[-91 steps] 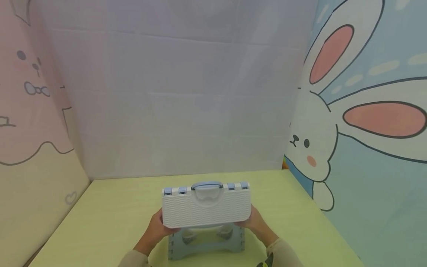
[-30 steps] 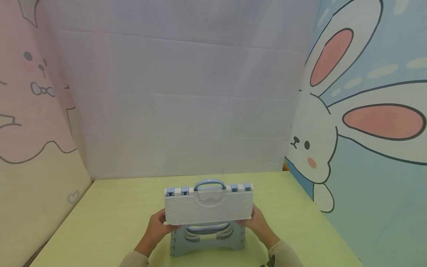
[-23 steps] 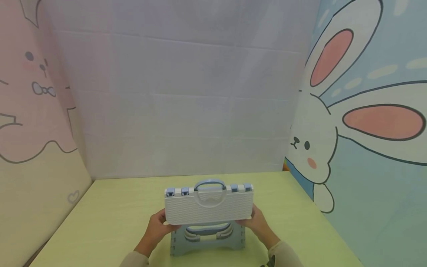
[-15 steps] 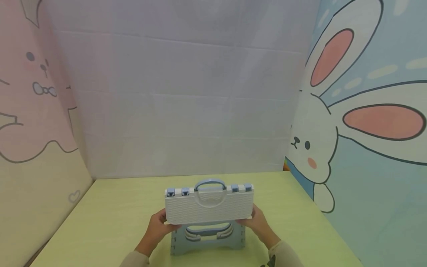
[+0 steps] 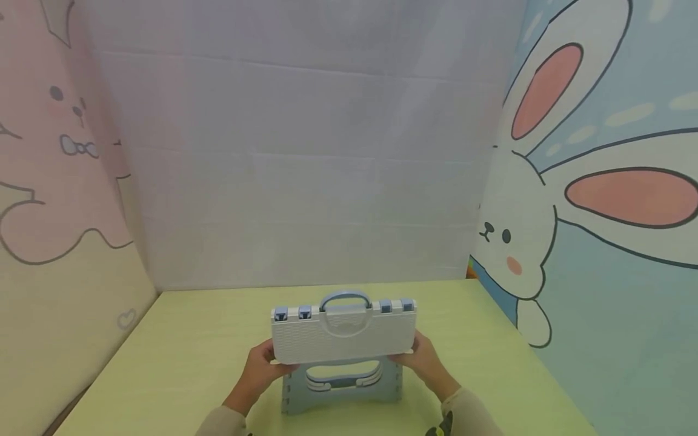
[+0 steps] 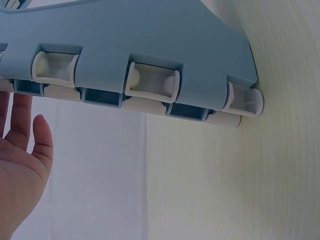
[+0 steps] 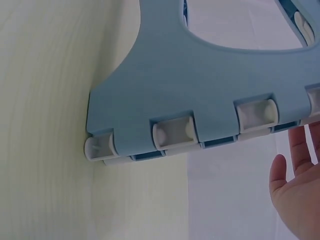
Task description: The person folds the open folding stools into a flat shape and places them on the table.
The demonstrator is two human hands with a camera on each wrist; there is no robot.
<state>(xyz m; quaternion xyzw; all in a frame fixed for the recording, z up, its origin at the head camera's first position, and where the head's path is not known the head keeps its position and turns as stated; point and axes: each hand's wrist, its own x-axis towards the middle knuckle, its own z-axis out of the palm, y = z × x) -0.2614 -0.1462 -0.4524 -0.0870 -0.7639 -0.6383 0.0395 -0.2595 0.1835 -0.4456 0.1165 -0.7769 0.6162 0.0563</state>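
A folding step stool [image 5: 305, 342] is held upright in front of me. Its white woven-pattern top faces me, with a raised blue carry handle [image 5: 346, 295] and blue hinge pieces along the upper edge. Below the top hangs a blue leg panel [image 5: 343, 398] with an oval opening. My left hand [image 5: 257, 367] grips the left end of the top, and my right hand [image 5: 426, 364] grips the right end. Each wrist view shows the leg panel's hinged edge close up, with the left hand [image 6: 22, 165] and right hand [image 7: 302, 195] beside it; some fingertips are hidden behind the stool.
A pale yellow tabletop [image 5: 202, 339] lies under and around the stool. Behind it hangs a plain white sheet [image 5: 305, 181]. Printed walls stand on both sides, a pink character [image 5: 82, 200] to the left and a white rabbit [image 5: 518, 224] to the right.
The carry handle has risen off the stool's upper edge. The leg panel sits slightly higher in view, and curved white pieces now show inside its opening. Both hands keep their hold.
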